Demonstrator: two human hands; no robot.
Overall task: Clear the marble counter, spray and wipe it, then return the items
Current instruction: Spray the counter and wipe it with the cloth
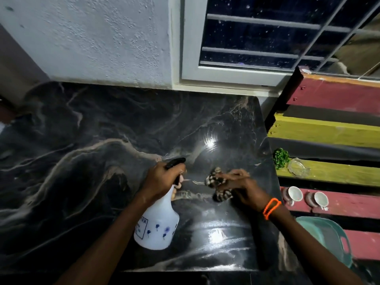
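Note:
The black marble counter (98, 140) with pale veins fills the middle of the view and shines wet near its right side. My left hand (162, 179) grips the neck of a white spray bottle (158, 225) with a black nozzle, held over the counter and pointing toward the far right. My right hand (244, 188), with an orange band on the wrist, holds a dark spotted cloth (216, 182) pressed on the counter just right of the bottle.
A red and yellow slatted bench (333, 132) stands right of the counter. On it lie a green sprig (280, 158), a glass dish (298, 167) and two white cups (295, 193). A teal basin (327, 237) sits below. A barred window (257, 38) is behind.

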